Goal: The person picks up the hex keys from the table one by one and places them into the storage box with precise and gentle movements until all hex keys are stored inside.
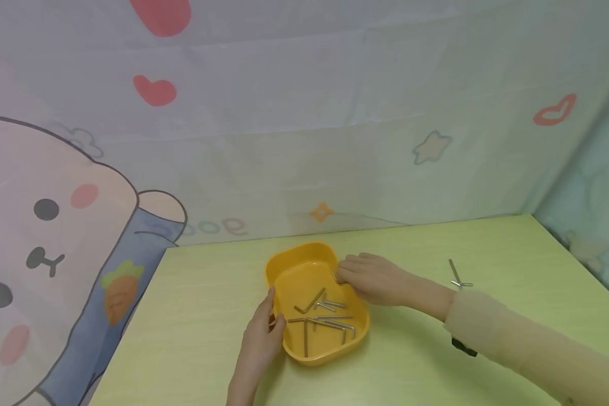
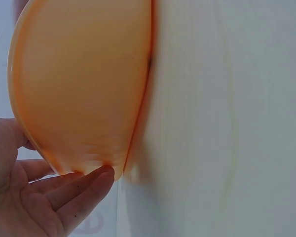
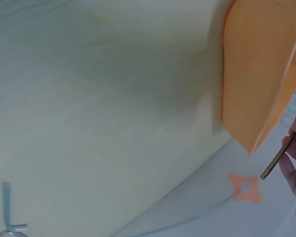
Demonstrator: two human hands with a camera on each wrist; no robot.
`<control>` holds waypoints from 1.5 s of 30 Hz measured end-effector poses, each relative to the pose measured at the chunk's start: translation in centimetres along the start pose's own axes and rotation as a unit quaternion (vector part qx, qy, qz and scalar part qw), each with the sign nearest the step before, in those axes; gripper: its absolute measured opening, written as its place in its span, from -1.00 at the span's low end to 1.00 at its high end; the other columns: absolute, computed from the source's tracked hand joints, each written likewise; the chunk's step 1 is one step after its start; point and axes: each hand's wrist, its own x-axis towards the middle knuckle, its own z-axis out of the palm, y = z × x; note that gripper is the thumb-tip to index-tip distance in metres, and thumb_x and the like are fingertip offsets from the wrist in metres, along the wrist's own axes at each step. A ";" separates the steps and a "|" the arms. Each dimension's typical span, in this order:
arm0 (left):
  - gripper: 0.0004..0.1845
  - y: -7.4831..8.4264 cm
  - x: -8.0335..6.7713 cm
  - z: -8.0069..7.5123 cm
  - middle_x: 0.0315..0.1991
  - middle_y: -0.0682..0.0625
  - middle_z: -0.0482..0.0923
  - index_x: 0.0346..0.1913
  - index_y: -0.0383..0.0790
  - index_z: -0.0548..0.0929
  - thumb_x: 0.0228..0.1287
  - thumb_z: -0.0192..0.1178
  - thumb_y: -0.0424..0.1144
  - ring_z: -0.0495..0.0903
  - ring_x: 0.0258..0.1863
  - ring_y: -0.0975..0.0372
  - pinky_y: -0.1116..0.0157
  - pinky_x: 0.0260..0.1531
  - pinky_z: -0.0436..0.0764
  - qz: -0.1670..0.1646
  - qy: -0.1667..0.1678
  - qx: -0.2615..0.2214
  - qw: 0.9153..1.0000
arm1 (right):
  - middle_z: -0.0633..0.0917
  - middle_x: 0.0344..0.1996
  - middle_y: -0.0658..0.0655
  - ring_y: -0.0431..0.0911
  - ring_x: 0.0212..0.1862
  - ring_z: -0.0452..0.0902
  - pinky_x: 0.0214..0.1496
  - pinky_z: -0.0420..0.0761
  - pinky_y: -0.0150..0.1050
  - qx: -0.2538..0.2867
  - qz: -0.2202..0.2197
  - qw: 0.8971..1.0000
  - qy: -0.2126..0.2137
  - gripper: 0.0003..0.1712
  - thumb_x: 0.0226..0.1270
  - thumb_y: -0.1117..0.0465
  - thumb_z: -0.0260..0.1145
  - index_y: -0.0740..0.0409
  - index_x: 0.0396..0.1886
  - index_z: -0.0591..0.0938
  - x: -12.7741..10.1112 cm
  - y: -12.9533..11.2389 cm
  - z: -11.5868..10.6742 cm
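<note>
A yellow plastic tray point(image 1: 291, 276) rests on the table, with several L-shaped metal hex keys point(image 1: 306, 338) lying loosely in its nearer half. My left hand point(image 1: 259, 332) grips the tray's left side, thumb at the rim and fingers against the outer wall, as the left wrist view shows of the tray point(image 2: 79, 89). At the right rim, my right hand point(image 1: 367, 279) pinches one hex key point(image 3: 276, 158) between thumb and fingers. One end of that key sticks out past the fingers; the rest is hidden in the hand.
More hex keys point(image 1: 454, 270) lie together on the pale green table point(image 1: 198, 316), right of the tray and beyond the right forearm. A printed cloth point(image 1: 284, 169) with hearts and a cartoon animal hangs behind the table. A black object point(image 1: 463, 347) shows under the right sleeve.
</note>
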 end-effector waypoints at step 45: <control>-0.37 0.0 0.0 -0.1 0.43 -0.22 0.23 0.50 -0.13 0.13 0.41 0.00 -0.24 0.50 0.20 -0.14 0.00 0.11 0.61 0.002 0.004 -0.001 1.000 | 0.54 -0.36 -0.06 -0.23 -0.36 0.31 -0.39 0.37 -0.47 0.055 0.001 0.982 -0.183 -0.89 0.31 0.22 0.28 0.04 -0.29 0.49 9.9 -1.8 4.7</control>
